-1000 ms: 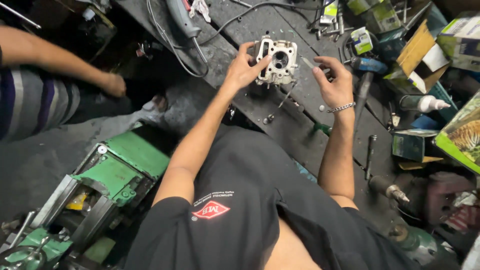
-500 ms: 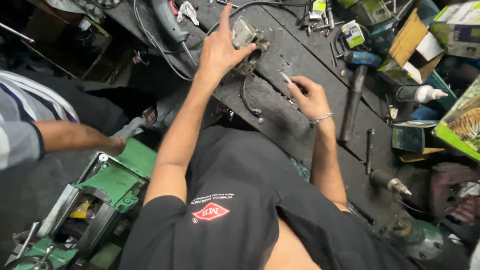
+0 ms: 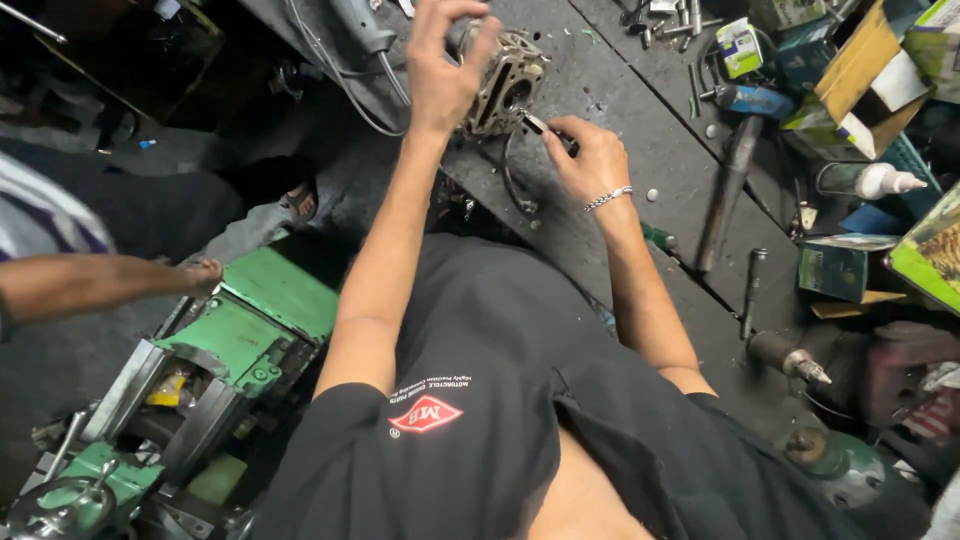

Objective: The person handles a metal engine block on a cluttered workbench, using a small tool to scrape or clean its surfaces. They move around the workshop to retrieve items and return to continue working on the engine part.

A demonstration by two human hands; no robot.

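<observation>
Cardboard boxes (image 3: 850,90) along bench's right

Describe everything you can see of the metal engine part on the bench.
The engine part is a blocky grey casting, dull and grimy like cast aluminium, with a large round bore through its face and smaller holes near the corners. It stands tilted on edge on the dark bench. The left hand grips its top and side from above. The right hand holds a thin tool whose tip meets its lower edge. Its far side is hidden.
</observation>
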